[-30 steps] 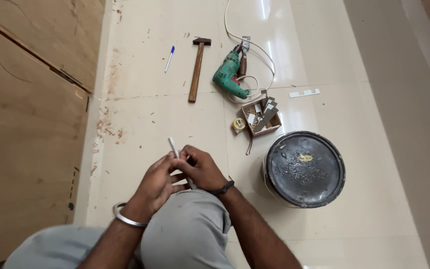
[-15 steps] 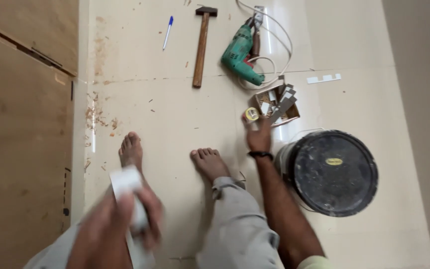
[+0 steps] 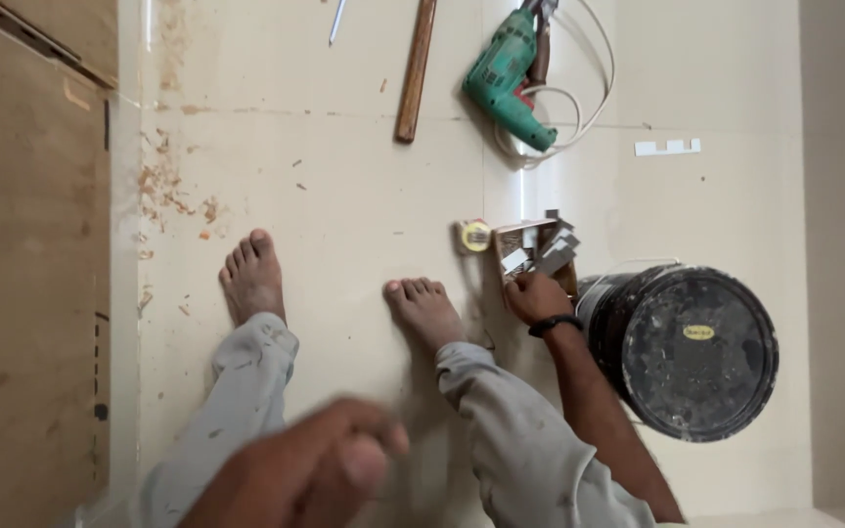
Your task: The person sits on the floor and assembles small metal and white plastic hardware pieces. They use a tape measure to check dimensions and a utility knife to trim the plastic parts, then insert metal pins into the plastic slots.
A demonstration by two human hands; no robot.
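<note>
My right hand (image 3: 537,296), with a dark band at the wrist, reaches down to a small cardboard box (image 3: 512,238) of grey metal pieces (image 3: 555,246) on the cream floor. Its fingertips dip over the box's near edge, so I cannot see whether they grip anything. Close to the camera at the bottom, my left hand (image 3: 305,469) is blurred with its fingers curled. Nothing shows in it. My bare feet (image 3: 251,279) stand on the floor between the two hands.
A black lidded bucket (image 3: 687,347) stands right of the box, and a small yellow tape roll (image 3: 474,236) lies left of it. Farther off lie a green corded drill (image 3: 508,73), a hammer handle (image 3: 415,73) and a white strip (image 3: 667,147). A wooden panel (image 3: 22,274) borders the left.
I rose from working with both hands at my knee. My right hand went out to the box. The white strip my left hand held is no longer visible.
</note>
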